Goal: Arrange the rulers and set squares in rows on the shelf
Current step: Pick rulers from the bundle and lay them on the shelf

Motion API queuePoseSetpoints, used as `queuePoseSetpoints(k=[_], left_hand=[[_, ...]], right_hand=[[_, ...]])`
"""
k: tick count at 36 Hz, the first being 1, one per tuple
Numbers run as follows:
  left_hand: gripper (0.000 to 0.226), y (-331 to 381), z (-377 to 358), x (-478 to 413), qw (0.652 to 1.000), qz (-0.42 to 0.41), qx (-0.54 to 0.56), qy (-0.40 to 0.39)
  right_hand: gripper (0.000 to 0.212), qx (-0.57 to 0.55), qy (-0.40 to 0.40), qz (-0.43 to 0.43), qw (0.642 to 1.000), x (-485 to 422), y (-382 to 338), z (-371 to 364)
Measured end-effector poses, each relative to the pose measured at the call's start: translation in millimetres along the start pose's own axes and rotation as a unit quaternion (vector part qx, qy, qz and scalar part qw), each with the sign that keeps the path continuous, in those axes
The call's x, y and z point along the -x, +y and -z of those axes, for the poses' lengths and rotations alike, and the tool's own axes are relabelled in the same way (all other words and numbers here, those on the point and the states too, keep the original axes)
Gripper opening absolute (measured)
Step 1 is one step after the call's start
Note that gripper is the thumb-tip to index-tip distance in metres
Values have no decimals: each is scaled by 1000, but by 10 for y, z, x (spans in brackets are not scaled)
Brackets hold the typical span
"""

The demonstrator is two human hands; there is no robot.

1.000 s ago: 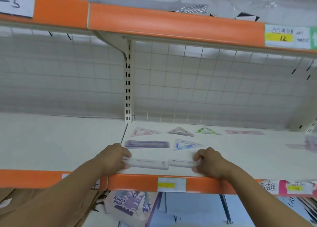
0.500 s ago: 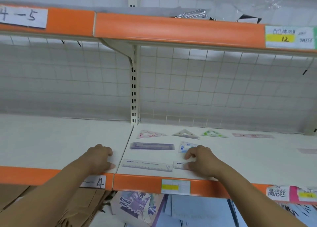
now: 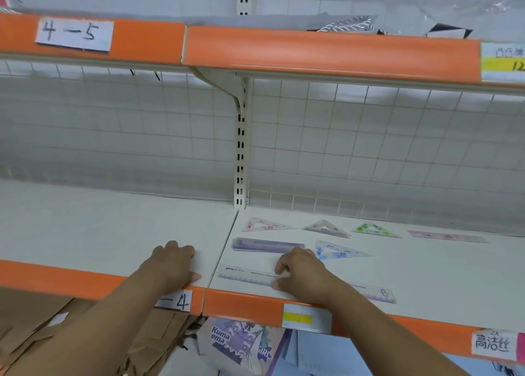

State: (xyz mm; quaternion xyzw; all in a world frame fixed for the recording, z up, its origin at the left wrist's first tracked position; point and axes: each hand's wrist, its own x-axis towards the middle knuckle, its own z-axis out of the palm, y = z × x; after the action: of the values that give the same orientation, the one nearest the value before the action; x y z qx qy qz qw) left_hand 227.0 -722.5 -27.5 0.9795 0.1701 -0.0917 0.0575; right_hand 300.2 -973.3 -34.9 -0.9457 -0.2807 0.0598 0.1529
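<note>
Shifted leftward, right hand [image 3: 304, 276] pinched the clear ruler's [image 3: 247, 275] right end at the shelf [image 3: 113, 233] front; left hand [image 3: 173, 267] rested loosely curled, empty, just beside its left end.

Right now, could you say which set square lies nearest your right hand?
The blue set square, just beyond the right hand pinching the clear ruler; the other three lie farther back.
</note>
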Motion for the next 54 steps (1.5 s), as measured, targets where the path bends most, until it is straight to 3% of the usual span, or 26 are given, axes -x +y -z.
queuePoseSetpoints(k=[8, 16, 21, 27, 33, 37, 41, 50, 54], left_hand=[[46, 88, 4, 16, 1000, -15, 15, -2], [50, 257, -42, 34, 999, -31, -27, 9], [53, 288, -54, 63, 999, -31, -44, 10], [53, 292, -63, 76, 999, -27, -37, 19], [37, 359, -129, 79, 999, -30, -17, 37], [35, 391, -141, 85, 998, -32, -26, 40], [33, 417, -148, 109, 998, -29, -33, 49], [35, 479, -140, 151, 996, -27, -54, 64], [35, 484, -164, 135, 995, -31, -64, 71]], right_hand=[[31, -6, -16, 2, 1000, -35, -18, 14], [23, -40, -13, 10, 999, -52, -9, 3], [8, -67, -1, 15, 998, -32, -23, 33], [19, -78, 35, 6, 996, -75, 22, 112], [22, -122, 69, -15, 990, -163, 83, 166], [6, -156, 61, -14, 986, -238, 58, 195], [26, -184, 49, -22, 981, -308, 35, 193], [24, -100, 71, -12, 992, -556, 146, 152], [36, -44, 67, -21, 997, -596, 191, 126]])
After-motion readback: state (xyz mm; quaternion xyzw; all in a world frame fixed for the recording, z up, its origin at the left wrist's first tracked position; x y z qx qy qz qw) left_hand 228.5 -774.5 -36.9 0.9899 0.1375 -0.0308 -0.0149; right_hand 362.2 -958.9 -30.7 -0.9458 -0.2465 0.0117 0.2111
